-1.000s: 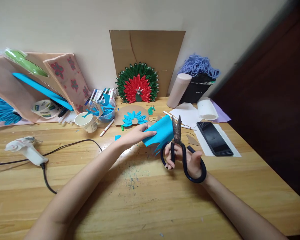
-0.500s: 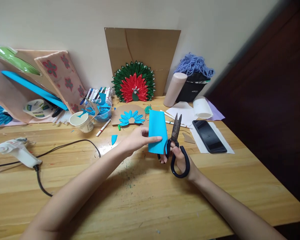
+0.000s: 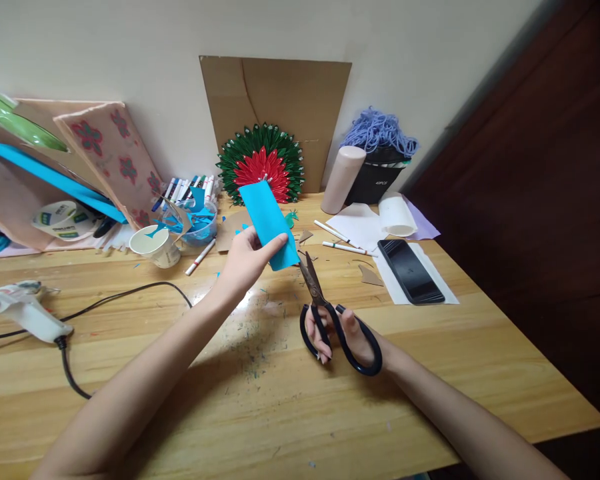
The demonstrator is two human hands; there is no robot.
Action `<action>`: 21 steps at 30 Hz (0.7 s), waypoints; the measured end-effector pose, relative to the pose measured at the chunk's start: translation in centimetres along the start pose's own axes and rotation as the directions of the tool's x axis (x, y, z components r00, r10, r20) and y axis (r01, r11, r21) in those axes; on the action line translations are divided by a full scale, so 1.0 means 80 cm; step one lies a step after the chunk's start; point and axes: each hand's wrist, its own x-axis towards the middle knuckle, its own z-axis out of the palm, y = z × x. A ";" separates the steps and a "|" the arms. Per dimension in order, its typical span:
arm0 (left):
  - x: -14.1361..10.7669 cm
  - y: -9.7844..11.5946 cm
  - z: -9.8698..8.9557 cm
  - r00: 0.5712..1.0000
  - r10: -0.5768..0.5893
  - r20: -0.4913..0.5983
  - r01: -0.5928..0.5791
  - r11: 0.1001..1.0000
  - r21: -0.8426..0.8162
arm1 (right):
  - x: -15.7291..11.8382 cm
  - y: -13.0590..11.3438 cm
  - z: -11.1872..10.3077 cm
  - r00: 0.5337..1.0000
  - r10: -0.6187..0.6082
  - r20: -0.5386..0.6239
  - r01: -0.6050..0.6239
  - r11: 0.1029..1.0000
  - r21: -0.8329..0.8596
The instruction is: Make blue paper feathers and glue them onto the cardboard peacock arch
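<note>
My left hand (image 3: 247, 260) pinches a blue paper piece (image 3: 267, 217) near its lower end, thumb on top and fingers behind. The piece is held tilted above the table, its top end leaning left. My right hand (image 3: 345, 337) is closed around the black handles of a pair of scissors (image 3: 312, 280). Their dark blades point up and left, the tips close to the paper's lower right corner; whether they touch it I cannot tell. Behind the paper, a brown cardboard piece (image 3: 226, 235) with blue petals is mostly hidden.
A red and green feather-like fan (image 3: 230, 157) leans against a cardboard sheet (image 3: 290, 93). Left stand a paper cup (image 3: 163, 252), a tub of blue scraps (image 3: 206, 232) and a white glue gun (image 3: 30, 317) with its cord. A phone (image 3: 411, 271) and markers (image 3: 349, 249) lie right.
The blue paper has moved left and up and is now tilted. The scissors have swung leftward, their tips now near the paper's lower corner. The view has shifted slightly.
</note>
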 end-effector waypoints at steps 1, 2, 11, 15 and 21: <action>-0.001 -0.001 0.002 1.000 -0.011 0.025 0.011 1.000 0.000 | 0.000 0.001 0.000 1.000 0.005 0.002 -0.005 1.000 0.010; -0.002 -0.003 0.004 0.999 -0.022 0.049 0.022 1.000 0.003 | 0.000 0.000 0.000 1.000 0.007 0.003 -0.007 1.000 0.018; -0.003 -0.015 0.010 0.990 -0.073 0.121 0.075 0.997 -0.016 | 0.001 0.002 -0.002 1.000 0.009 -0.001 -0.009 1.000 -0.005; -0.003 -0.013 0.009 0.991 -0.082 0.106 0.084 0.996 -0.013 | 0.002 0.007 -0.002 0.999 0.022 -0.024 -0.022 1.000 0.012; -0.004 -0.010 0.009 0.990 -0.093 0.107 0.094 0.996 -0.007 | 0.003 0.003 0.001 0.997 0.021 -0.073 -0.023 0.999 -0.024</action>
